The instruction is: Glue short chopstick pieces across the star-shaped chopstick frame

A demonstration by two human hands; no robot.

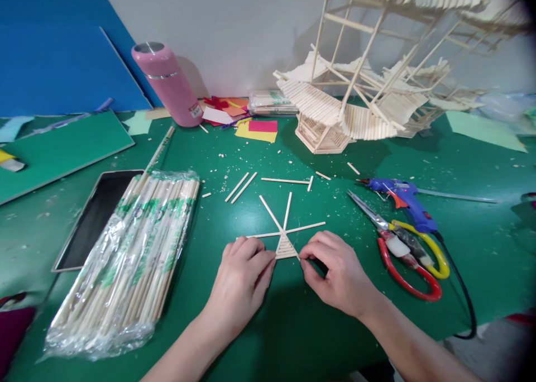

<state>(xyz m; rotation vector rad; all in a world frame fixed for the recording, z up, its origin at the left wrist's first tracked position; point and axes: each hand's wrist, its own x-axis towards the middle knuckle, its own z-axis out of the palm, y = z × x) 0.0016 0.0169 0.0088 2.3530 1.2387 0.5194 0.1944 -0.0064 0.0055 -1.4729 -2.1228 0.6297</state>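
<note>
A star-shaped frame of thin wooden sticks lies flat on the green table, with one wedge filled by short parallel sticks. My left hand pinches the left lower corner of that wedge, thumb and fingers closed. At the opposite corner, my right hand has its thumb and forefinger closed on a stick end. Beyond the frame lie two loose sticks side by side, and a long stick meeting a short one in a T. To the right are scissors with red and yellow handles and a blue glue gun.
A plastic-wrapped bundle of disposable chopsticks overlaps a dark tablet-like panel at left. Behind stand a pink flask and a large stick-built pavilion model. Coloured paper and wood crumbs lie about. The glue gun's cord runs off the front edge.
</note>
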